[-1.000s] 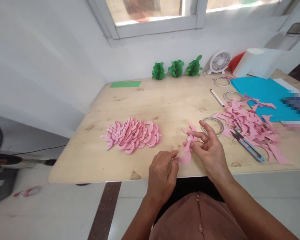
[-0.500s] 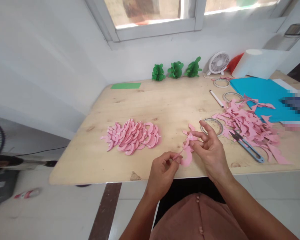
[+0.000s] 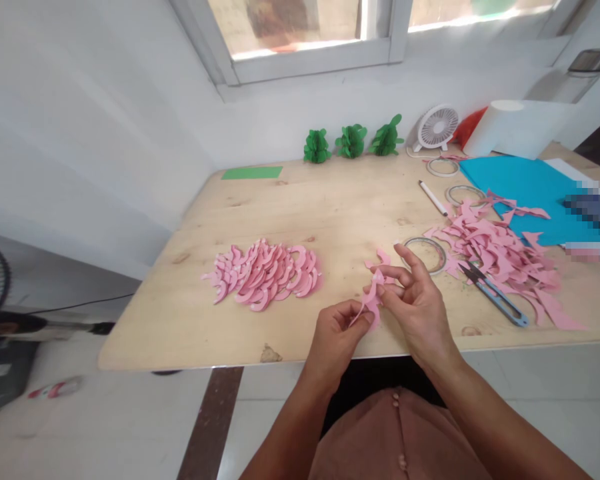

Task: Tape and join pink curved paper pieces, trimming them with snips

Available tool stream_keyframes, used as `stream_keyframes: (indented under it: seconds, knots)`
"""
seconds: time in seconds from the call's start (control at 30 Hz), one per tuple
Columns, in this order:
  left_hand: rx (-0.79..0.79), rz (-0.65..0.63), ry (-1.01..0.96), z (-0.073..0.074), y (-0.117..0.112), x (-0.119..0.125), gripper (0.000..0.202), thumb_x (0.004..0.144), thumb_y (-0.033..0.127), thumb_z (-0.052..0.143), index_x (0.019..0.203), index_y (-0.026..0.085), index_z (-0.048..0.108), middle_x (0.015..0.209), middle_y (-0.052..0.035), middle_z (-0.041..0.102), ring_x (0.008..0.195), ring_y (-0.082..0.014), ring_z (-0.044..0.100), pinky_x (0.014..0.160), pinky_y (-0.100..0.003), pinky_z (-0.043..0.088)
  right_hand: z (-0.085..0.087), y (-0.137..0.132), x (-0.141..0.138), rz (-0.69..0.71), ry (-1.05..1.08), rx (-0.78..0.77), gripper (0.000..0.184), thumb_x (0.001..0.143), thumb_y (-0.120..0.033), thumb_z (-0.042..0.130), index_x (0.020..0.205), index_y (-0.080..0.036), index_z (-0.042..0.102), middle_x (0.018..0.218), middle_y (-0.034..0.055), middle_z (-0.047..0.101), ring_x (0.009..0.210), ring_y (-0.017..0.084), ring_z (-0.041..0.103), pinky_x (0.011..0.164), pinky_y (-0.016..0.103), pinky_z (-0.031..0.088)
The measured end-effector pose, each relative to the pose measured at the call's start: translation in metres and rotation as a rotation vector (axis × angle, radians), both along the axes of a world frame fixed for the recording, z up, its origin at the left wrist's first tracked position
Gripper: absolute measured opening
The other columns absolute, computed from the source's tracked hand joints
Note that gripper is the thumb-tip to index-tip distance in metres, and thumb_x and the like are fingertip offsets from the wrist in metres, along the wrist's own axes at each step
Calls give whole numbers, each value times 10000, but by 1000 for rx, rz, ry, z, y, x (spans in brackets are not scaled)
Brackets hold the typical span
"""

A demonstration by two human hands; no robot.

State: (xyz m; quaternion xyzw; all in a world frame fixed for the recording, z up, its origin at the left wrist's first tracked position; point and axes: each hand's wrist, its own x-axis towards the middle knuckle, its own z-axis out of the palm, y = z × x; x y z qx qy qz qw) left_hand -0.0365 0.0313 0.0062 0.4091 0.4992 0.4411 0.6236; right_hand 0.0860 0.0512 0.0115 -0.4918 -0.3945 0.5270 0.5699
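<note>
Near the table's front edge, my left hand [image 3: 341, 333] pinches a curved pink paper strip [image 3: 367, 303] between thumb and fingers. My right hand [image 3: 417, 307] also pinches pink paper, at the upper end, with its other fingers raised. Whether both hold one piece or two overlapping ones, I cannot tell. Small pink paper pieces [image 3: 383, 256] lie just beyond my right fingertips. To the left is a heap of curved pink paper cutouts [image 3: 267, 273]. Thread snips [image 3: 497, 295] with blue handles rest right of my right hand, against a pile of pink paper scraps [image 3: 505, 247].
Tape rolls [image 3: 444, 259] and a white marker [image 3: 433, 198] lie on the wooden table [image 3: 170, 320]. Three green paper shapes [image 3: 351, 141], a small white fan [image 3: 437, 127] and a green strip [image 3: 251, 173] line the back. Blue sheets [image 3: 525, 180] lie at right.
My left hand has moved a little right and closer to my right hand. The pink paper between them is now bunched closer together.
</note>
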Motion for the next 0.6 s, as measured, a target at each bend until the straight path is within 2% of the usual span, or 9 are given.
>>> stream_keyframes:
  seconds: [0.1,0.2,0.3,0.4,0.6]
  knots:
    - [-11,61,31,-1,1,0,207,689,309,664,568,152,604,573,13,523,579,-111,428,578,-219,356,-1,-2,5,-46,-43,36,602,735,-299,691,1282,-271,443,992,36,645,822,174,653,783,360,547]
    - [-15,121,57,-2,3,0,184,672,297,667,580,153,598,581,18,522,579,-107,422,567,-214,342,0,-10,13,-102,-104,55,400,775,-308,658,1157,-258,554,947,30,656,873,178,636,765,328,533]
    - [-2,147,71,-3,5,1,170,673,280,657,577,157,589,566,32,505,565,-101,411,564,-216,334,2,-22,17,11,-188,9,218,801,-326,626,995,-230,649,837,25,662,780,164,620,695,290,520]
    - [43,128,95,-5,5,1,152,692,266,646,593,159,604,556,39,509,559,-102,418,571,-222,338,2,-31,17,155,-229,-53,169,808,-329,611,911,-217,684,772,17,666,699,151,588,657,277,497]
    - [136,64,143,-7,2,-2,141,758,280,626,697,157,659,635,6,587,638,-139,512,651,-248,405,-5,-30,14,203,-268,-58,158,827,-317,587,902,-217,684,849,16,680,751,158,570,727,291,450]
